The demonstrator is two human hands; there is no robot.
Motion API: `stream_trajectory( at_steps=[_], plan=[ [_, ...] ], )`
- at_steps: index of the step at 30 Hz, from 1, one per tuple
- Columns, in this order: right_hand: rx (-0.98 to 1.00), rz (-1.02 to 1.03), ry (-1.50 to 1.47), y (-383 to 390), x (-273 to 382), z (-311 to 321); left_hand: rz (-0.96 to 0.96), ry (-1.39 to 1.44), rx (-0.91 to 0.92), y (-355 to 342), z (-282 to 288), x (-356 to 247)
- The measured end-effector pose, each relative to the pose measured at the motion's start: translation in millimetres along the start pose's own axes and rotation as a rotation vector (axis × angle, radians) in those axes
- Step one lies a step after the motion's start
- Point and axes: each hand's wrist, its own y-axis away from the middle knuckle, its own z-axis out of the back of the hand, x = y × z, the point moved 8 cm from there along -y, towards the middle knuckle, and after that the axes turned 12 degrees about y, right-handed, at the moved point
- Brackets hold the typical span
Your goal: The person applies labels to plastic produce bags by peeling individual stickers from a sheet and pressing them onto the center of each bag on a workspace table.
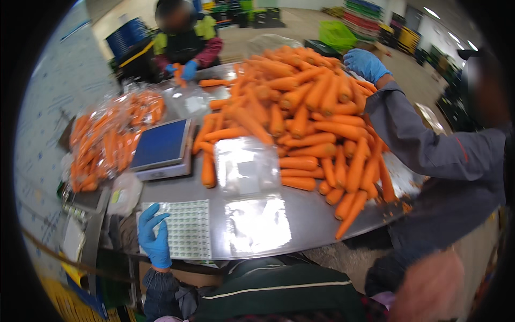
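Observation:
My left hand (154, 236), in a blue glove, is over the left edge of a sheet of small printed labels (188, 228) at the table's near edge. Its fingers are bent but apart, with no held object visible. At the lower right, a bare hand smeared by motion, which looks like my right hand (429, 287), is off the table; its fingers cannot be made out. Clear plastic bags (252, 209) lie flat right of the labels. Beyond them rises a large heap of loose carrots (306, 112).
A scale (161, 145) with a blue plate stands behind the labels, beside bagged carrots (115, 131). At right, a co-worker's gloved hand (366, 64) touches the heap. Across the table, another person's gloved hands (185, 70) hold carrots. A green crate (337, 36) stands behind.

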Motion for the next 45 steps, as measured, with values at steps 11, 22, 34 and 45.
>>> stream_trajectory(
  at_steps=[11,22,34,45],
  plan=[
    [-1.663,-0.351,-0.921,130,-251,-15,0.133,0.137,0.197,16,-54,18],
    [-1.408,-0.212,-1.066,100,-249,-8,0.287,0.277,0.224,19,-66,46],
    [-0.988,-0.908,0.16,10,-431,-22,0.428,0.123,0.313,20,-191,130],
    [-1.033,-1.018,0.454,-12,-476,-2,0.489,0.332,0.287,23,-234,182]
  ],
)
